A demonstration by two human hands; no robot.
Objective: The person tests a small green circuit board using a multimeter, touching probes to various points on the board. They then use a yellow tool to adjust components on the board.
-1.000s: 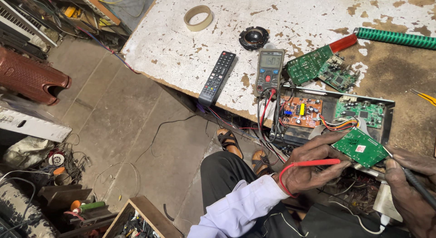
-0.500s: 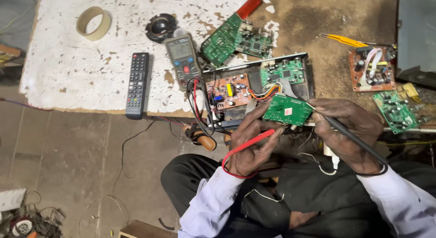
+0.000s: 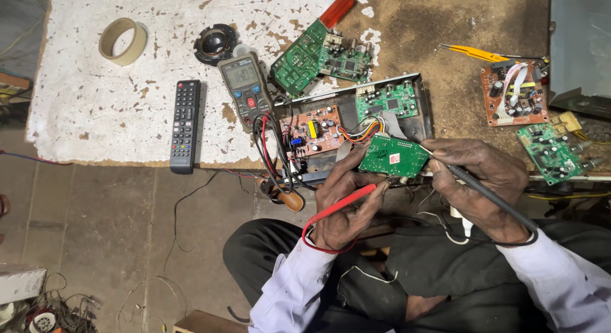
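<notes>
My left hand [image 3: 340, 209] grips a red probe [image 3: 344, 202] and steadies the underside of a small green circuit board [image 3: 393, 156] lifted above an opened metal box [image 3: 356, 120] with boards inside. My right hand [image 3: 477, 180] holds a black probe [image 3: 487, 196], its tip touching the right edge of that green board. Red and black leads [image 3: 270, 152] run up to a grey multimeter [image 3: 243, 88] lying on the table just left of the box.
A black remote [image 3: 185, 125], a tape roll [image 3: 122, 41] and a round black speaker part [image 3: 216, 43] lie on the white-painted table [image 3: 95, 97]. More circuit boards [image 3: 318, 56] [image 3: 514, 94] [image 3: 552, 152] and yellow tweezers [image 3: 474, 52] sit around. Cables litter the floor [image 3: 57, 307].
The view has swung right and steadied, so the table and hands now sit centred. Both hands keep the same grip on probes and board.
</notes>
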